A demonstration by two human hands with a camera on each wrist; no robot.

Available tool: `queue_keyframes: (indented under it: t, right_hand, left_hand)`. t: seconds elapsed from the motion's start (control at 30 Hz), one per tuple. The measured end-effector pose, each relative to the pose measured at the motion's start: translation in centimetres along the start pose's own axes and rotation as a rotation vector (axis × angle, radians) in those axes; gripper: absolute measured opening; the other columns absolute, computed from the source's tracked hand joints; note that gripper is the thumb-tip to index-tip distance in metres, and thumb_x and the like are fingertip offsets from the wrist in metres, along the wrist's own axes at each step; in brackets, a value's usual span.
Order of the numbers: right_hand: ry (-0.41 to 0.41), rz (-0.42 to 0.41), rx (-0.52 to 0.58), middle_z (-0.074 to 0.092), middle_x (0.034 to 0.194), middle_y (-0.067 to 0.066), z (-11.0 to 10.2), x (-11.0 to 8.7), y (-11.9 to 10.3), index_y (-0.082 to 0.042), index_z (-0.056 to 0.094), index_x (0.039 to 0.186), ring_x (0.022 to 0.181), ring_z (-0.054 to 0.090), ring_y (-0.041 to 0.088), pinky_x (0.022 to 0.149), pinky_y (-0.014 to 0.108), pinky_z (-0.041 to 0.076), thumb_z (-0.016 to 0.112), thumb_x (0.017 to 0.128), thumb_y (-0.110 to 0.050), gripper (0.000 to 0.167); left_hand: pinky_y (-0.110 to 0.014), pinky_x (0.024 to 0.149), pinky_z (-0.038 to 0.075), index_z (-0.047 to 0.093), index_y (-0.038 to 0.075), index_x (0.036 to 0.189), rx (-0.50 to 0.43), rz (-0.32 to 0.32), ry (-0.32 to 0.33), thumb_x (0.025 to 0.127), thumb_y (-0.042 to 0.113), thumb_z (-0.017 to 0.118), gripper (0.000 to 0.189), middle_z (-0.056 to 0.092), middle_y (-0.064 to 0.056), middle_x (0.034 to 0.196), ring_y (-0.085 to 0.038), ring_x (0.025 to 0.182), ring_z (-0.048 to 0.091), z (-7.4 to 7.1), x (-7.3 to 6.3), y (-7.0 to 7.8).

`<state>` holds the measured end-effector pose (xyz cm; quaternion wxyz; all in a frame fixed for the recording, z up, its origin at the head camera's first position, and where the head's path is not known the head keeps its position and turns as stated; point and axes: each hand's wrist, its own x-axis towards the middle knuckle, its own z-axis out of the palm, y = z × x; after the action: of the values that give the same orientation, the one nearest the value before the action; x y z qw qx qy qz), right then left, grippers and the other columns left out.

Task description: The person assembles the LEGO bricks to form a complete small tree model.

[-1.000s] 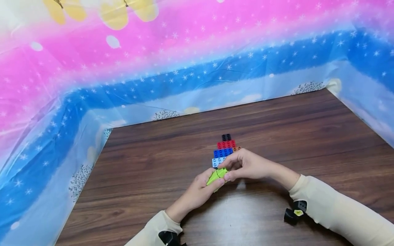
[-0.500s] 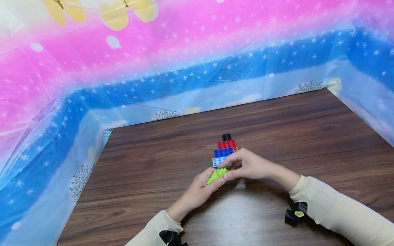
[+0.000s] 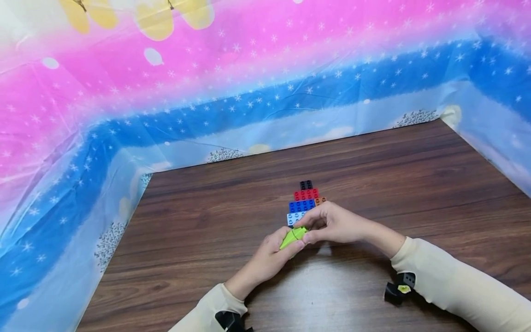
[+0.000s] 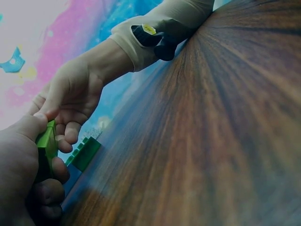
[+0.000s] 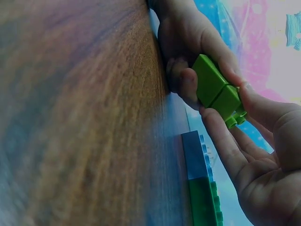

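Observation:
Both hands meet on a lime-green piece made of two toy bricks, its seam showing across the middle. My left hand grips the larger part from the near left. With thumb and fingertips, my right hand pinches the far end. In the right wrist view, the larger lime-green brick has a slanted shape, and the smaller lime-green brick has studs pointing away from the seam. The left wrist view shows the left thumb pressing along the green piece; its underside is hidden by fingers.
Just beyond the hands, studded bricks lie in a row on the wooden table: black, red, blue, light blue, and orange-brown alongside. A green brick shows in the right wrist view. A patterned cloth surrounds the table.

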<state>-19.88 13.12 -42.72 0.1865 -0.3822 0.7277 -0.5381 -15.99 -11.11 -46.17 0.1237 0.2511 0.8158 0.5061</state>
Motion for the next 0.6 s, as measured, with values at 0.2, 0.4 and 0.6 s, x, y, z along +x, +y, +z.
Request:
queue_keyframes:
  t: [0.2, 0.4, 0.6]
  right_hand:
    - [0.033, -0.035, -0.011, 0.076, 0.108, 0.011, -0.17, -0.14, 0.15, 0.002, 0.074, 0.123, 0.094, 0.072, 0.019, 0.081, 0.032, 0.061, 0.076, 0.097, -0.005, 0.027]
    - [0.004, -0.018, 0.003, 0.077, 0.110, 0.009, -0.03, -0.24, 0.51, 0.001, 0.073, 0.126, 0.094, 0.074, 0.020, 0.082, 0.034, 0.062, 0.076, 0.097, -0.006, 0.030]
    - [-0.004, -0.014, 0.022, 0.077, 0.110, 0.009, -0.05, -0.17, 0.55, 0.002, 0.072, 0.127, 0.092, 0.074, 0.019, 0.082, 0.034, 0.063, 0.075, 0.098, -0.007, 0.030]
  left_hand:
    - [-0.023, 0.064, 0.040, 0.060, 0.003, 0.112, 0.009, 0.021, 0.010, 0.108, 0.025, 0.062, 0.023, 0.051, 0.001, 0.084, -0.010, 0.072, 0.047, 0.05, 0.18, 0.04]
    - [-0.023, 0.063, 0.041, 0.060, 0.002, 0.117, -0.007, -0.005, -0.014, 0.109, 0.027, 0.061, 0.026, 0.053, 0.000, 0.085, -0.010, 0.072, 0.048, 0.09, -0.16, 0.16]
    - [-0.023, 0.064, 0.041, 0.061, 0.003, 0.117, -0.001, -0.005, -0.005, 0.108, 0.027, 0.062, 0.025, 0.052, 0.000, 0.084, -0.010, 0.072, 0.048, 0.10, -0.11, 0.12]
